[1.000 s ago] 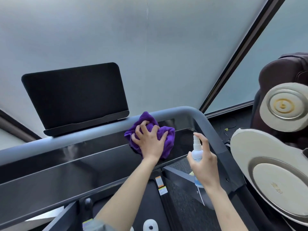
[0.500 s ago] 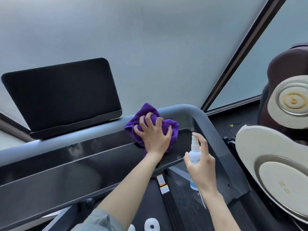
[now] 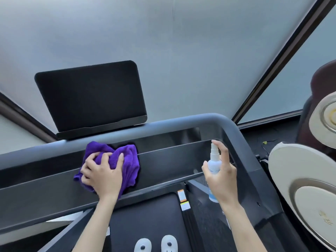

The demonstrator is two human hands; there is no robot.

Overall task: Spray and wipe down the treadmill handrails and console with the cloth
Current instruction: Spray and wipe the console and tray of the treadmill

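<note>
A bunched purple cloth (image 3: 116, 160) is gripped under the curled fingers of the left hand (image 3: 103, 174) and pressed onto the treadmill's glossy black console (image 3: 172, 160). A spray bottle (image 3: 214, 164) is clasped upright in the right hand (image 3: 222, 179), forefinger on its nozzle. The console's long axis runs left to right between both hands, its unwiped stretch judged nearer the cloth hand.

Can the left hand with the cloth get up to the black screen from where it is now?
Probably yes. The left hand holds the cloth on the console just below the screen; only the grey rail lies between, with nothing blocking the way up.
</note>
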